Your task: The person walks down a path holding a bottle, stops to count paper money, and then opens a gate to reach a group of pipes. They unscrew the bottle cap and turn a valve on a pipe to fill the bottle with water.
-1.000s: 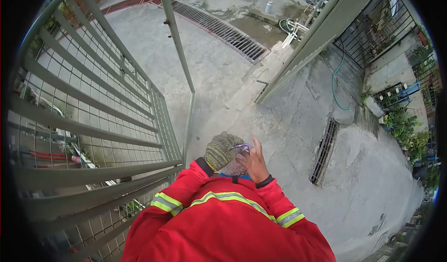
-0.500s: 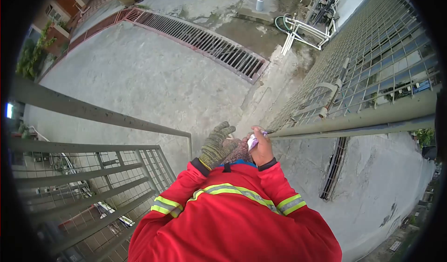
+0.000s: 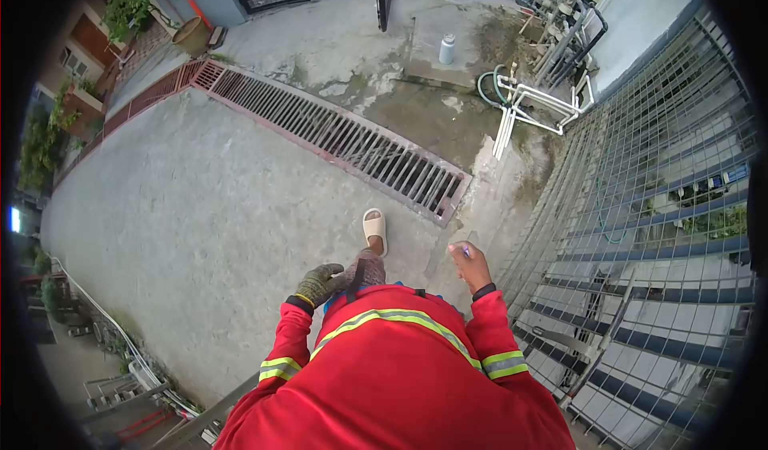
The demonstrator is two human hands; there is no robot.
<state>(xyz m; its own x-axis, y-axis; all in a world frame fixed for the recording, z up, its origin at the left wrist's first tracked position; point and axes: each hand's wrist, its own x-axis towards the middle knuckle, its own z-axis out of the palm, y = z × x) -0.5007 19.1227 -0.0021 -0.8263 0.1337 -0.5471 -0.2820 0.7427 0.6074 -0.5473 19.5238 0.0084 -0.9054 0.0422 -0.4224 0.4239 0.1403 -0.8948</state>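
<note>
Head view, looking down. R hand (image 3: 470,264) bare, fingers curled round a small purple item (image 3: 465,251), too small to ID; it sits at the fingertips, tip fwd. L hand (image 3: 320,283) in knit glove, loosely curled, holds nothing, w/ a dark strap (image 3: 354,278) just beside it. Sandalled foot (image 3: 374,230) ahead, betw. hands. Drain grate (image 3: 336,134) beyond; mesh gate (image 3: 656,210) at R, nearer R hand. Planter pot (image 3: 193,36) far L holds a shrub.

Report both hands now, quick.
Left hand: gloved, fingers curled, holding nothing visible.
Right hand: bare, closed on a small purple item.
</note>
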